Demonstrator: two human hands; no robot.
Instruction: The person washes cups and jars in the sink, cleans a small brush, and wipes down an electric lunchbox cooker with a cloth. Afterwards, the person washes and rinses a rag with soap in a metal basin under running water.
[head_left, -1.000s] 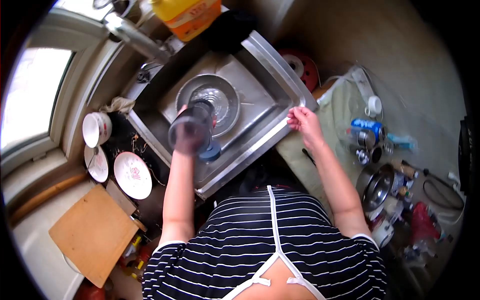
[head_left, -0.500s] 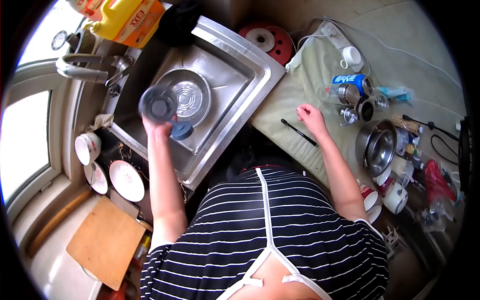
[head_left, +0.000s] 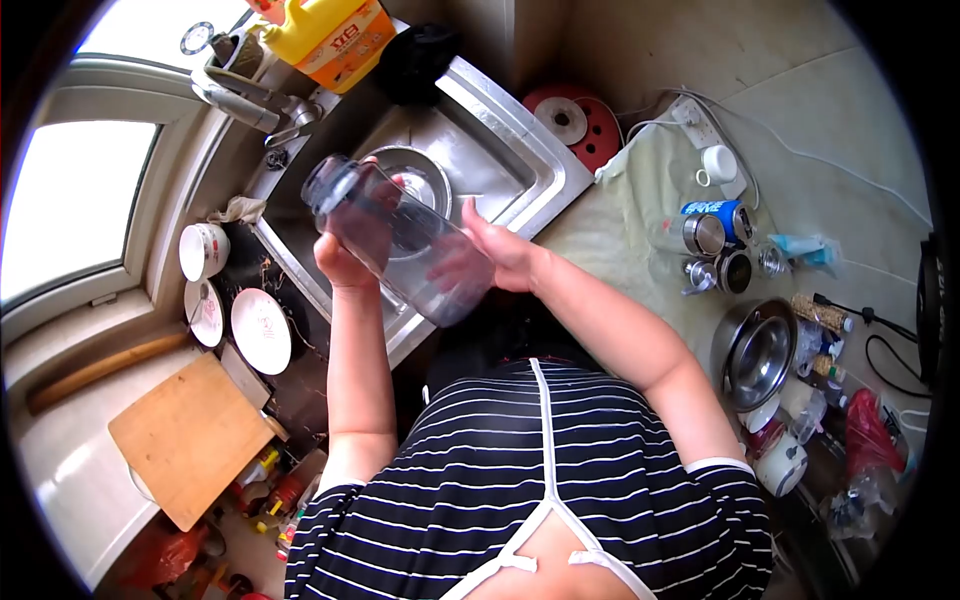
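A large clear grey plastic bottle [head_left: 415, 245] lies tilted between my two hands, its neck toward the upper left and its base toward my body. My left hand [head_left: 348, 262] is wrapped round the side near the neck. At the base end, my right hand [head_left: 502, 252] grips the bottle; some fingers show through the clear wall. The neck hangs over the steel sink [head_left: 545, 165]. Inside the sink stands a round metal basin [head_left: 433, 172], partly hidden behind the bottle. I cannot tell whether the bottle is capped.
A faucet [head_left: 245, 100] and a yellow jug [head_left: 335, 45] stand beyond the sink. Bowls and a plate [head_left: 262, 332] sit at left, above a wooden cutting board [head_left: 190, 430]. A cloth-covered counter at right holds a blue can [head_left: 717, 215], nested metal bowls [head_left: 757, 365] and a power strip [head_left: 700, 125].
The bottle has come from upright over the sink to tilted and closer to me. My right hand has moved left from above the cloth and taken hold of its base end.
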